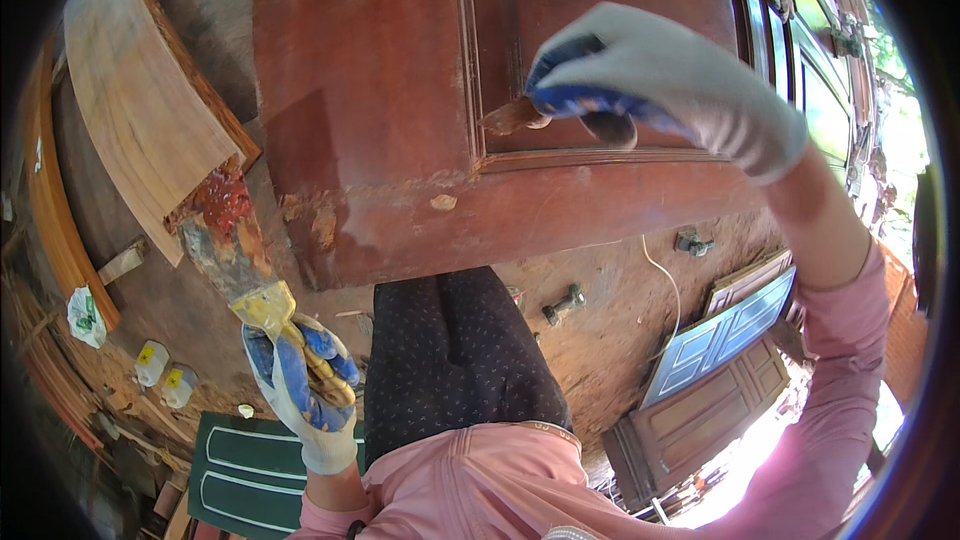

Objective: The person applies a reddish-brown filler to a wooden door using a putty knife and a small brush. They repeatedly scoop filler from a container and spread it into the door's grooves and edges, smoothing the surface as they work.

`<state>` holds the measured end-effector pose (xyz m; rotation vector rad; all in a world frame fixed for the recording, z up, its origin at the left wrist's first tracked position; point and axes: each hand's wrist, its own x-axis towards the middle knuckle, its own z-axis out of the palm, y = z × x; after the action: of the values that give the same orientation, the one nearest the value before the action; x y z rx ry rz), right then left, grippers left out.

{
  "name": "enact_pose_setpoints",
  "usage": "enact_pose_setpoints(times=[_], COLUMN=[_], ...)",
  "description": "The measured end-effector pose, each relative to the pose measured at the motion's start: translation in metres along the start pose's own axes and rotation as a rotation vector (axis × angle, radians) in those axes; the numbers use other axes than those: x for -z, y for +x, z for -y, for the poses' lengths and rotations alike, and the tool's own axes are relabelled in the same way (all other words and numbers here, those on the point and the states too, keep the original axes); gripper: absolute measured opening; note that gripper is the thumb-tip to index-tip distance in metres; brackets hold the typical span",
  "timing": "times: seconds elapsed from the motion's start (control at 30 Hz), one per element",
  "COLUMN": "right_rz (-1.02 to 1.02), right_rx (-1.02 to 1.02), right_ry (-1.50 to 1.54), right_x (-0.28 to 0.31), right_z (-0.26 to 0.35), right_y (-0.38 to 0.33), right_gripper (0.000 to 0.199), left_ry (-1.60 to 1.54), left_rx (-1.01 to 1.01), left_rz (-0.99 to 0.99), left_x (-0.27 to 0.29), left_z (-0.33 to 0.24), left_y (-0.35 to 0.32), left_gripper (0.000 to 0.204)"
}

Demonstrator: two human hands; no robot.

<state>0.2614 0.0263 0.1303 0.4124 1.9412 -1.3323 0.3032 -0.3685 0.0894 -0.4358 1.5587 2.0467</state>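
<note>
My left hand (pixel 318 410), in a white glove with blue palm, is closed round the yellow handle of a wide putty knife (pixel 264 306). Its blade is smeared with grey and brown residue, and a lump of reddish putty (pixel 226 202) sits toward the far end. Over a reddish-brown panelled wooden door (pixel 370 50), my gloved right hand (pixel 640 75) pinches a small flat brown-coated blade (pixel 510 118). The blade's tip is by the corner of the panel moulding; whether it touches cannot be made out. Light filler patches (pixel 443 202) mark the door's near rail.
A pale wooden board (pixel 140 90) lies left of the door, with a curved orange-brown strip (pixel 62 200) beyond it. Two small plastic containers (pixel 165 375) and a green panel (pixel 245 470) are at lower left. Blue (pixel 720 330) and brown doors (pixel 700 415) lean at right.
</note>
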Motion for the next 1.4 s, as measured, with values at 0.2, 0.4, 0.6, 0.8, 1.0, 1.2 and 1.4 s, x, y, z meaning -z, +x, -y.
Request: enact_pose_setpoints(times=[0.2, 0.4, 0.6, 0.8, 1.0, 1.2, 1.4], right_rz=[-0.438, -0.638, -0.694, -0.661, -0.643, -0.623, -0.639], right_rx=[0.241, 0.426, 0.538, 0.702, 0.759, 0.763, 0.744], right_ry=[-0.576, -0.969, -1.000, -1.017, -1.215, -1.053, -1.145], right_x=[-0.065, -0.103, -0.095, -0.079, -0.068, -0.060, -0.071], right_z=[-0.032, -0.054, -0.069, -0.085, -0.094, -0.092, -0.090], right_y=[-0.035, -0.022, -0.019, -0.004, 0.005, 0.008, 0.008], right_gripper=[0.023, 0.035, 0.040, 0.047, 0.053, 0.050, 0.045], left_ry=[0.008, -0.009, -0.002, -0.025, -0.030, -0.045, -0.053], left_rx=[0.005, 0.004, 0.007, 0.037, 0.006, -0.014, -0.007], left_rz=[-0.008, -0.020, 0.000, 0.006, 0.019, 0.027, 0.025], left_x=[-0.003, -0.011, -0.004, 0.003, 0.008, 0.006, 0.005], left_z=[0.001, -0.002, 0.004, 0.007, 0.010, 0.010, 0.010], left_y=[0.000, -0.004, -0.009, -0.010, -0.009, -0.009, -0.009], left_gripper=[0.038, 0.037, 0.039, 0.042, 0.043, 0.043, 0.042])
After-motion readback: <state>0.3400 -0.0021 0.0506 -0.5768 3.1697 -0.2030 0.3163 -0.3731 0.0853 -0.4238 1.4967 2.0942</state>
